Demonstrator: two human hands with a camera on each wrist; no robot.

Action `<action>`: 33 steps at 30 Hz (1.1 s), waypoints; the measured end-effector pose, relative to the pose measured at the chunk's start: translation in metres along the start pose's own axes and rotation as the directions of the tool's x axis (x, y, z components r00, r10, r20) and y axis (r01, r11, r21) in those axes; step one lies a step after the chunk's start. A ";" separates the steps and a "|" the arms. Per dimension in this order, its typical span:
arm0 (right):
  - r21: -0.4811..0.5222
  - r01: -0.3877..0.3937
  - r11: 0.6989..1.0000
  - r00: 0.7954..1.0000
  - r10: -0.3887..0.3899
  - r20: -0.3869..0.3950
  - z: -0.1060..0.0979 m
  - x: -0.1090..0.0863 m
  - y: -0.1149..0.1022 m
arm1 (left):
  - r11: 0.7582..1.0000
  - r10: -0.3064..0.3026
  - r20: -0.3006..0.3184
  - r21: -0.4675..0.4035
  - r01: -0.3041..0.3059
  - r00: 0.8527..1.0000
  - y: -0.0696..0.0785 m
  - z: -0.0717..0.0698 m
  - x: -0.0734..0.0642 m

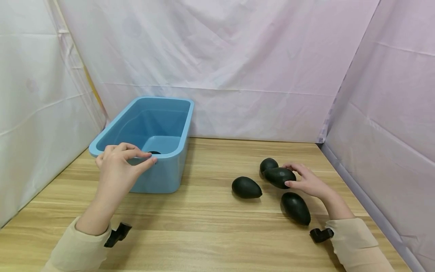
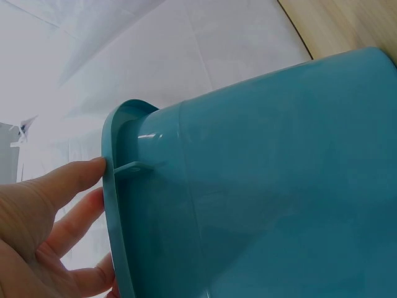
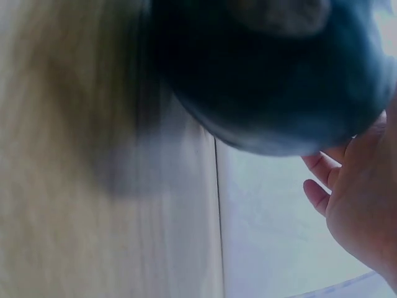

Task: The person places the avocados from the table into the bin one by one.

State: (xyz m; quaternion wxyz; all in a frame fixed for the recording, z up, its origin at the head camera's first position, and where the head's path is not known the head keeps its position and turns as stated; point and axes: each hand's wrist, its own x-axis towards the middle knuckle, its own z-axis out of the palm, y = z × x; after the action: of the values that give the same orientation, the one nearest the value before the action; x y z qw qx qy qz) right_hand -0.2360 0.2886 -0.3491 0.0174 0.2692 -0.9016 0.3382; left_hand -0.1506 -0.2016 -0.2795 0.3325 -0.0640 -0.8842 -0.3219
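At the near rim of the blue plastic bin (image 1: 188, 124), my left hand (image 1: 119, 164) pinches the edge between thumb and fingers. The left wrist view shows the thumb on the rim (image 2: 113, 217), with fingertips passing behind it. My right hand (image 1: 307, 181) grips a dark green avocado (image 1: 279, 177), thumb on the near side and fingers on the far side. That avocado (image 3: 267, 87) looms large and blurred in the right wrist view. Behind it sits a second avocado (image 1: 268, 164), partly hidden. Two more lie close by, one avocado (image 1: 246, 187) to the left and one avocado (image 1: 295, 208) nearer me.
Just over the near rim, a small dark patch (image 1: 154, 152) shows inside the bin. The wooden table (image 1: 204, 234) extends under everything. Whitish cloth (image 1: 217, 68) hangs behind and on both sides. Black camera mounts sit at both wrists.
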 end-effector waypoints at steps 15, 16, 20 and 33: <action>-0.045 0.042 0.998 0.998 -0.044 -0.049 0.002 0.005 0.007 | 1.000 0.010 -0.011 0.003 -0.010 1.000 -0.002 0.000 0.000; -0.044 0.040 0.998 0.998 -0.042 -0.050 0.002 0.005 0.006 | 1.000 0.008 -0.008 0.002 -0.008 1.000 -0.001 0.000 0.000; -0.040 0.036 0.999 0.998 -0.038 -0.052 0.001 0.005 0.000 | 1.000 0.003 -0.002 0.002 -0.003 1.000 -0.001 0.000 0.000; -0.039 0.097 0.994 0.989 -0.101 -0.105 0.001 0.009 -0.009 | 1.000 0.013 -0.012 0.006 -0.013 1.000 -0.001 0.000 0.001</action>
State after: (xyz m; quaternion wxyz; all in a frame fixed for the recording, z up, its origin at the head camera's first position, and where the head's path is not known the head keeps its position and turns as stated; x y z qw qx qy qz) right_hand -0.2391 0.2785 -0.3426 0.0868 0.2949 -0.8905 0.3355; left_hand -0.1513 -0.2027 -0.2793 0.3400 -0.0669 -0.8827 -0.3175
